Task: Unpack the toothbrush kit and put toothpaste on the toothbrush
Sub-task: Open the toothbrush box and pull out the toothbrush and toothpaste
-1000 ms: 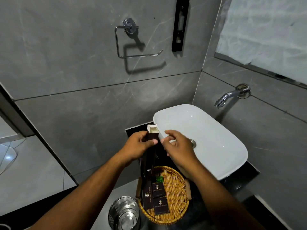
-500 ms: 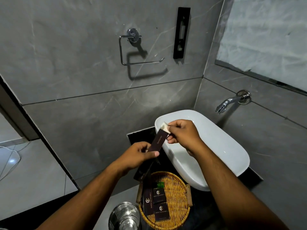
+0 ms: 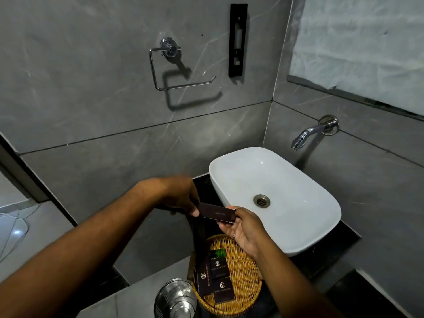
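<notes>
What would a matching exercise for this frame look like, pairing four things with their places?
Things:
1. dark box
2. tap
3. wicker basket
4. steel cup

Places:
A. left of the basket, at the bottom edge
B. on the wall, above the basin
C. held between left hand and right hand
D. on the counter, holding small dark boxes

Pairs: 1-C, 2-B, 3-D, 4-A

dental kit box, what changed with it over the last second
The dental kit box went from upright with its pale end flap open to lying nearly flat, lower and in front of the sink; the flap no longer shows. The left hand and right hand keep their grip at opposite ends. The basket and its small boxes stayed put.
</notes>
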The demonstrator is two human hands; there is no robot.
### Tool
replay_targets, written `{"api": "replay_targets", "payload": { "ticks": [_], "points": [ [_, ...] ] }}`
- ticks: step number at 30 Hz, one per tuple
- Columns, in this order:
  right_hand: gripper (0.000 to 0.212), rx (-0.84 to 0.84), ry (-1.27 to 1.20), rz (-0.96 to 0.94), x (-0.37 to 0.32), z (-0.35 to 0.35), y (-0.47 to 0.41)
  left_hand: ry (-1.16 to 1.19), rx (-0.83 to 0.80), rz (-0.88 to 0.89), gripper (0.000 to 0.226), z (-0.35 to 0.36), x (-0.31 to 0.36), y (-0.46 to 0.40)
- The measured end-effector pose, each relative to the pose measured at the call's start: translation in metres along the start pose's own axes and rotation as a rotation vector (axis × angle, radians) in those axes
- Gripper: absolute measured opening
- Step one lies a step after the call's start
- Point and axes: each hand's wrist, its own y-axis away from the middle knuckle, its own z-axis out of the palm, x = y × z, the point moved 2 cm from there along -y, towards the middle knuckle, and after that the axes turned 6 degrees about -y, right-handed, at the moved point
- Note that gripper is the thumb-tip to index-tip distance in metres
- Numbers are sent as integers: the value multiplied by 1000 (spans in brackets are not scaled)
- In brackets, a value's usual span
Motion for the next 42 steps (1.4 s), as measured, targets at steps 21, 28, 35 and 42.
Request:
{"api": "replay_targets", "payload": {
  "ticks": [21,28,35,42],
  "points": [
    [20,-17,-81,164,17,-3,11,-487,-26,-129,25,-16,68,18],
    [21,-41,-42,207,21,4,18,-683,-18,-162,38,-20,92,23],
    [31,-43,37,248,29,-8,14,-479,-94,-153,29,-24,78,23],
    [49,-53,31,301,29,-21,5,-388,-94,-78,25,-18,61,17]
  ]
}}
